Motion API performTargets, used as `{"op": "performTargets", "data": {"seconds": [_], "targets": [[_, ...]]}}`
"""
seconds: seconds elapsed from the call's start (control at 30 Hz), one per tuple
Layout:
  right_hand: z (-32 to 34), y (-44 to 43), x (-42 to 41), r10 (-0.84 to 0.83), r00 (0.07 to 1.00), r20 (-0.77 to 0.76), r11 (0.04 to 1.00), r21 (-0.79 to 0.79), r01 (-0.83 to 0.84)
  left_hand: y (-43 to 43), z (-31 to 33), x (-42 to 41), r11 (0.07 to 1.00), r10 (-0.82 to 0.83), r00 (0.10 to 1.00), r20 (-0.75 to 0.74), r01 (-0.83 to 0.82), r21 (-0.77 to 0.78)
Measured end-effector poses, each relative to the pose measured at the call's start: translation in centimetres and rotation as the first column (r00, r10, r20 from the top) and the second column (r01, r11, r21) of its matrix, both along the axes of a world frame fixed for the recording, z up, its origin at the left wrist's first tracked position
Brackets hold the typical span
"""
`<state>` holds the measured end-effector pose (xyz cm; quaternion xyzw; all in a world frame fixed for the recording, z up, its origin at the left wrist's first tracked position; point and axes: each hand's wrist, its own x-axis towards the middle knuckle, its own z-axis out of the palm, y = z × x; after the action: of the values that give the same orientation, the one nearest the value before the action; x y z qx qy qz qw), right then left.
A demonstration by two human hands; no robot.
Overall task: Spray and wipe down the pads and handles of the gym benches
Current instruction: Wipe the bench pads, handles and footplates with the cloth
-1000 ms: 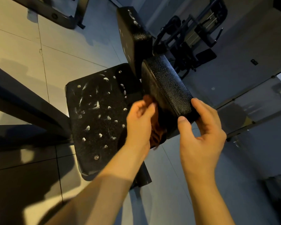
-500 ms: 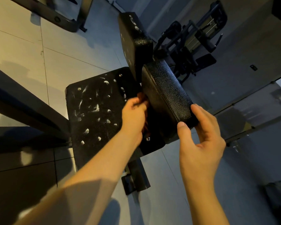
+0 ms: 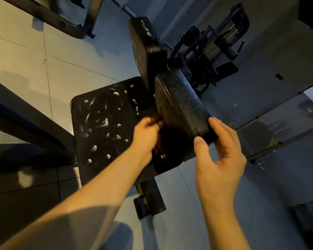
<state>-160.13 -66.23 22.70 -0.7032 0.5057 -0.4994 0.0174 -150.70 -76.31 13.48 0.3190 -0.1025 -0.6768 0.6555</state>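
Head view looks down on a black textured vinyl pad (image 3: pixel 181 107) that is tilted on its frame, just above a flat black footplate with a gritty surface (image 3: pixel 101 127). The right hand (image 3: pixel 219 154) grips the pad's near corner: the thumb (image 3: pixel 199 142) presses the underside edge, and the fingers curl over the top face. The left hand (image 3: pixel 147 131) reaches in under the pad's left edge, between the pad and the footplate. Its fingers are curled round a reddish-brown cloth (image 3: pixel 157 147), which is dim and mostly hidden by the hand and the shadow. The cloth lies against the pad's lower side, though how much of it touches I cannot tell.

White foam blobs and streaks dot the footplate, thickest on its left half, and small silver screws sit near its corners. A second black padded cushion (image 3: pixel 145 49) stands upright behind the first, with white flecks along its edge. A dark metal beam (image 3: pixel 25 123) runs in from the left. A black steel bracket (image 3: pixel 148 201) sits on the pale tiled floor (image 3: pixel 65 73) below the plate, and a black weight machine (image 3: pixel 215 47) stands well apart beyond the pads.
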Motion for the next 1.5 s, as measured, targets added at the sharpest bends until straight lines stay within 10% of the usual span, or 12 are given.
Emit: {"op": "performTargets", "data": {"seconds": [0.3,0.6,0.87,1.0,1.2,1.5], "targets": [[0.0,0.0,0.1,0.007,1.000,-0.006,1.000,-0.023,-0.007,-0.2,5.0,6.2,0.933,0.326,0.934,0.145,-0.293,-0.211],[-0.1,-0.1,0.0,-0.011,0.999,-0.040,0.999,-0.038,0.010,4.5,0.4,-1.3,0.991,-0.023,0.980,0.200,0.049,-0.124],[0.0,0.1,-0.1,-0.010,0.998,-0.069,1.000,-0.023,0.009,4.1,4.8,8.3,0.929,-0.239,0.879,0.412,0.330,-0.166],[-0.1,-0.1,-0.1,-0.002,0.998,-0.070,0.999,-0.044,-0.001,4.4,5.1,8.7,0.918,-0.337,0.908,0.249,0.376,-0.126],[0.1,-0.1,0.1,-0.009,0.998,-0.063,1.000,-0.030,0.007,5.1,3.4,5.3,0.993,-0.024,0.954,0.297,0.057,-0.104],[0.0,0.0,0.3,0.007,0.999,-0.038,0.999,-0.040,-0.009,4.9,2.7,5.3,0.987,0.018,0.955,0.297,0.030,-0.156]]}}
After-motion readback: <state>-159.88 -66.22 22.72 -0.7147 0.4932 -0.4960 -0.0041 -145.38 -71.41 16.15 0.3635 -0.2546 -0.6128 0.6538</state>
